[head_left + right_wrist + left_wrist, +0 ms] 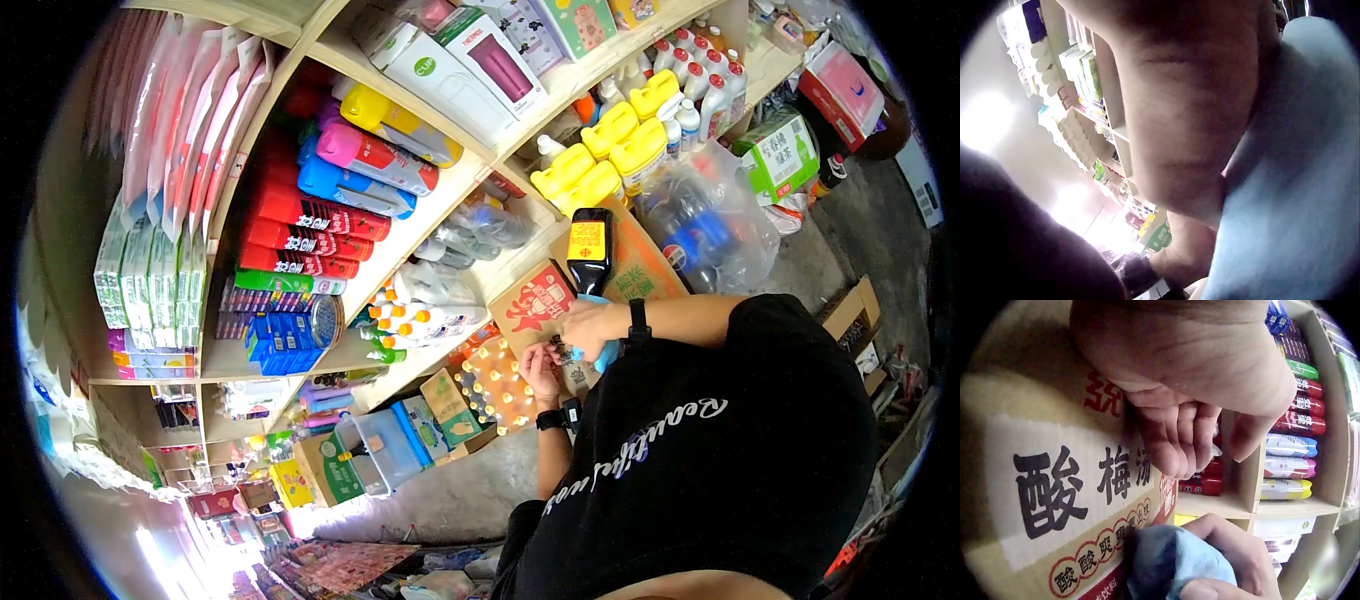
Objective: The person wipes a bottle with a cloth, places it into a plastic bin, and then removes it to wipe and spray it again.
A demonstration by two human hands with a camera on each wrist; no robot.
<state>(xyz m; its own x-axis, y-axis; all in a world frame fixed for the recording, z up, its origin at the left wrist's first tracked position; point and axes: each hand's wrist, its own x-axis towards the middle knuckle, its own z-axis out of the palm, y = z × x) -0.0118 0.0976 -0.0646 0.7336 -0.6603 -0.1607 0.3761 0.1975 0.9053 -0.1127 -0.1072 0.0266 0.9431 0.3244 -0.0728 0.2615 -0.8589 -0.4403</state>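
In the head view my right hand point(590, 326) grips a blue cloth point(606, 354) beside a printed carton point(530, 308). The cloth point(1175, 562) is bunched under the fingers and thumb of the right hand point(1244, 553) in the left wrist view. My left hand point(540, 374) is close by, its fingers point(1175, 440) bent loosely near the carton's face point(1007, 481), thumb apart; a bit of clear plastic shows behind them. The cloth point(1297, 162) fills the right side of the right wrist view. A dark bottle with a yellow label point(590, 250) stands just beyond my right hand.
Shelves hold red spray cans point(315, 242) and boxed cups point(490, 62). Yellow jugs point(565, 172) and bagged large bottles point(700, 225) are past the carton. Orange-capped bottles point(495, 385) and a clear bin point(375, 450) line the floor side.
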